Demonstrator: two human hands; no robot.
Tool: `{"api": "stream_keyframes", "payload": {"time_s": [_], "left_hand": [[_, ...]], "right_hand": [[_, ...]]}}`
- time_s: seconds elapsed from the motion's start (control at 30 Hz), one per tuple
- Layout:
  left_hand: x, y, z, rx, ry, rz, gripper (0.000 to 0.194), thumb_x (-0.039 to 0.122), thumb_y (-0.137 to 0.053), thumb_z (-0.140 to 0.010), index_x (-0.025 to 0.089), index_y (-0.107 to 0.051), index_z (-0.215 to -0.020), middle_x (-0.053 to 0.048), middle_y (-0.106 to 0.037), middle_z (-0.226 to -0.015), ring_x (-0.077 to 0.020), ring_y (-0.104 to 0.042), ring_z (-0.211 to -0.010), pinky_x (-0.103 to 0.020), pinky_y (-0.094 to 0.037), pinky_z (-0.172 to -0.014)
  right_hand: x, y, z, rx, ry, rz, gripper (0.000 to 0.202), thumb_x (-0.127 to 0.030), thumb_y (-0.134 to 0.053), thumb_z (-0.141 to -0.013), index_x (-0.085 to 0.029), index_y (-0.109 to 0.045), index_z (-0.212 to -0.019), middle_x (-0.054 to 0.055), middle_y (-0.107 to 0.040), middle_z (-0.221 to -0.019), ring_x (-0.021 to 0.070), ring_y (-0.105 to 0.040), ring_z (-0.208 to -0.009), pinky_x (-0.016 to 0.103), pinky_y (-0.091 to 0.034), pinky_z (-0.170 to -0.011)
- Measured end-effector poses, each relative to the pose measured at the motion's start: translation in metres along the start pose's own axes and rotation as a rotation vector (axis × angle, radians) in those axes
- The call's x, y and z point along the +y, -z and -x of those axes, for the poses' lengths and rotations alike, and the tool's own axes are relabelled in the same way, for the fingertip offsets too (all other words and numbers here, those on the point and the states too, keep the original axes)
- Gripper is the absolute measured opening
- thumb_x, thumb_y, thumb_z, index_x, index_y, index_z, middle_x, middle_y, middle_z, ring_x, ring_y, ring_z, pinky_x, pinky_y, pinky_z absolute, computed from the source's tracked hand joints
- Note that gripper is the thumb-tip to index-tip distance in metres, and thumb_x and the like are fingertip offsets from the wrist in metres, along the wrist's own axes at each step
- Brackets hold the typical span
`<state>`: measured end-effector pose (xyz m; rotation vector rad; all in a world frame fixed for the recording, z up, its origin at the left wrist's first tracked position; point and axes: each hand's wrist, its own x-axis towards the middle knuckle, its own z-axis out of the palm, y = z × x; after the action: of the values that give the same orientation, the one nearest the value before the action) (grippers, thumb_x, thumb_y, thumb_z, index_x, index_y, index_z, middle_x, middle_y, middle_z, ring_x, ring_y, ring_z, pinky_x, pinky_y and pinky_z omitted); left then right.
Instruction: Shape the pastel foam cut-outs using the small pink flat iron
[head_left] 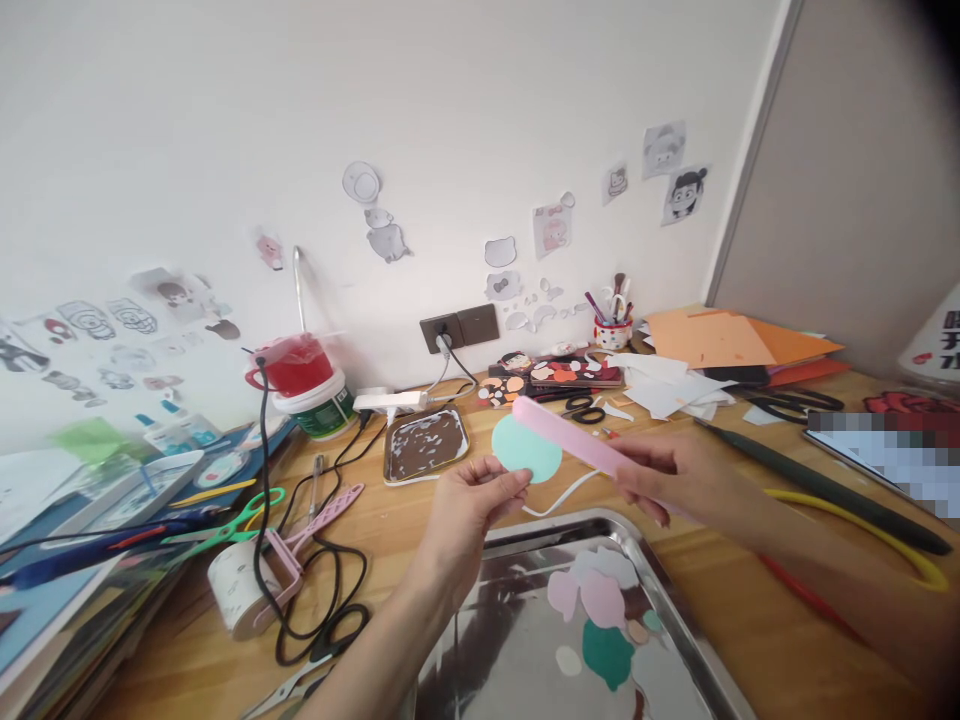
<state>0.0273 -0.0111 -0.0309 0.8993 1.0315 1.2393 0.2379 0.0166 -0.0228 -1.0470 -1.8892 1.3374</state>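
Between its thumb and fingers my left hand pinches a round mint-green disc, thin like foam or card. My right hand grips a long pink bar-shaped tool, its rounded tip lying over or touching the disc's upper right; I cannot tell its exact kind. A white cord passes behind the hands. Below them is a shiny metal tray holding cut pieces: pale pink shapes, a dark green shape, and several white and small coloured bits.
Left are black-handled scissors, green scissors, a pink lint roller and black cables. Behind stand a brown-filled dish, a power strip and a white-green tub. Orange sheets and a dark green pen-like stick lie right.
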Motion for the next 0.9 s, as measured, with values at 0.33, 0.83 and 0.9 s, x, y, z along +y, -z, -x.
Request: {"api": "stream_keyframes", "payload": {"time_s": [0.33, 0.83, 0.9], "left_hand": [[0.0, -0.005, 0.003, -0.05, 0.028, -0.123, 0.015, 0.023, -0.067, -0.056, 0.011, -0.06, -0.062, 0.0, -0.054, -0.059, -0.0047, -0.044, -0.052, -0.016, -0.036, -0.052], [0.008, 0.002, 0.001, -0.037, 0.005, -0.094, 0.014, 0.018, -0.062, -0.059, 0.013, -0.06, -0.071, -0.002, -0.057, -0.074, -0.0087, -0.051, -0.064, -0.019, -0.042, -0.059], [0.007, 0.003, 0.0, -0.056, 0.01, -0.083, 0.017, 0.02, -0.06, -0.06, 0.014, -0.059, -0.077, -0.004, -0.058, -0.081, -0.0123, -0.054, -0.07, -0.021, -0.043, -0.058]], "right_hand": [[-0.005, -0.01, 0.004, -0.081, 0.004, 0.125, 0.028, -0.042, -0.044, -0.076, -0.019, -0.057, -0.083, -0.005, -0.042, -0.047, 0.0063, -0.038, -0.038, 0.018, -0.025, -0.036], [-0.001, 0.003, -0.001, 0.041, 0.032, 0.034, 0.029, -0.042, -0.041, -0.078, -0.016, -0.049, -0.069, -0.004, -0.043, -0.057, 0.0049, -0.038, -0.043, 0.017, -0.032, -0.039], [0.0, 0.003, -0.001, 0.009, 0.037, 0.037, 0.028, -0.042, -0.04, -0.079, -0.017, -0.049, -0.071, -0.004, -0.043, -0.057, 0.0056, -0.039, -0.044, 0.017, -0.032, -0.04]]}}
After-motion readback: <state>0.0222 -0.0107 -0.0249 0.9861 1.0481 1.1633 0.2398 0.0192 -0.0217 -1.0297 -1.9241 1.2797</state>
